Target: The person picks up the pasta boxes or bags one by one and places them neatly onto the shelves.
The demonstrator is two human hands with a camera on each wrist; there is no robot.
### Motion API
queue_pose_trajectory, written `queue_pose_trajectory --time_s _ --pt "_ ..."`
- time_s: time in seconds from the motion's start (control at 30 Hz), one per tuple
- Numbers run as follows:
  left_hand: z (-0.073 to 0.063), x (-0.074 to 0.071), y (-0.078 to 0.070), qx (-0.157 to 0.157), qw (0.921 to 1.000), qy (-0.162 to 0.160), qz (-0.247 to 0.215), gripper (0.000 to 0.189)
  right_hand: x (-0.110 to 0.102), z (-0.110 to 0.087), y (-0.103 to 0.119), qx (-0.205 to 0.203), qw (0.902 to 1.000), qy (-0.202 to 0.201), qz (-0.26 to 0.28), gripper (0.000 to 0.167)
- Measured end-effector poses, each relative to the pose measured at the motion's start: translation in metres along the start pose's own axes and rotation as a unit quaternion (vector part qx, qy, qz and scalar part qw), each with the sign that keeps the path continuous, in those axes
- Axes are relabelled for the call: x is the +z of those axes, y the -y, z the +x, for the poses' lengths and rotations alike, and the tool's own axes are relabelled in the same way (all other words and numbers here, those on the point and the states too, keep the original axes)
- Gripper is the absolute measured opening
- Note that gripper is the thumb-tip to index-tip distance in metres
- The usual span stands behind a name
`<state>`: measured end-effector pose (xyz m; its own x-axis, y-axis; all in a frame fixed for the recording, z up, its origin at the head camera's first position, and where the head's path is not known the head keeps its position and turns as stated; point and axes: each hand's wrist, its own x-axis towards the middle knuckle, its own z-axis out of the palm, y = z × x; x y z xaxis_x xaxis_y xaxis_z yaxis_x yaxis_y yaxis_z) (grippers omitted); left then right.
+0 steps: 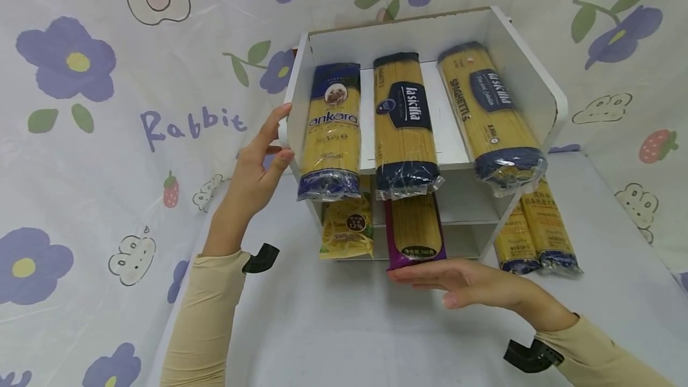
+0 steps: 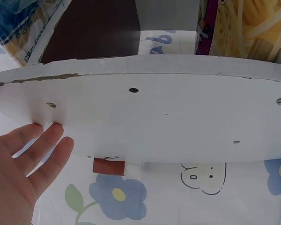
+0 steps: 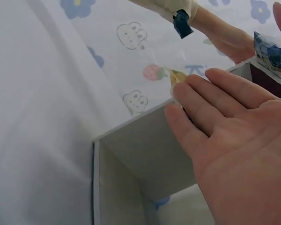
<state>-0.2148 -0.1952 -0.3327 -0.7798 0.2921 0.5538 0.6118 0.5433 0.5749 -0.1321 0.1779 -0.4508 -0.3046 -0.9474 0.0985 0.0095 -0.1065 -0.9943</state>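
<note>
Where right hand (image 1: 475, 282) touches pasta (image 1: 415, 226), oblong, plastic-wrapped

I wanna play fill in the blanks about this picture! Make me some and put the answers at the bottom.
1. The top level of the white shelf holds pasta packs, and their number is ____.
2. The leftmost pack up there has the brand name ____.
3. The right hand is at the lower end of a pack below whose edges are coloured ____.
4. The word on the wall cloth says ____.

Answers: three; ankara; purple; Rabbit.
</note>
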Motion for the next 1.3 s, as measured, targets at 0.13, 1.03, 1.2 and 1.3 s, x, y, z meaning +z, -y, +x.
queue_pose_trajectory --time_s 0.13,1.03,1.2,1.3 --pt "-0.001 0.001 0.001 -0.002 1.0 0.001 -0.001 0.081 -0.004 0.001 -0.001 0.019 0.999 -0.028 -0.029 0.052" --pt "-0.001 0.001 0.001 0.003 1.0 -0.004 0.0 0.08 -0.043 -0.042 0.006 -0.112 0.987 0.098 0.06 0.042" --pt "0.0 0.001 -0.001 0.003 1.0 -0.006 0.006 0.079 -0.059 -0.075 0.01 -0.212 0.9681 0.127 0.038 0.042" --pt "-0.001 0.001 -0.001 0.002 1.0 -0.005 0.006 0.079 -0.075 -0.103 0.008 -0.286 0.9552 0.066 0.04 0.047"
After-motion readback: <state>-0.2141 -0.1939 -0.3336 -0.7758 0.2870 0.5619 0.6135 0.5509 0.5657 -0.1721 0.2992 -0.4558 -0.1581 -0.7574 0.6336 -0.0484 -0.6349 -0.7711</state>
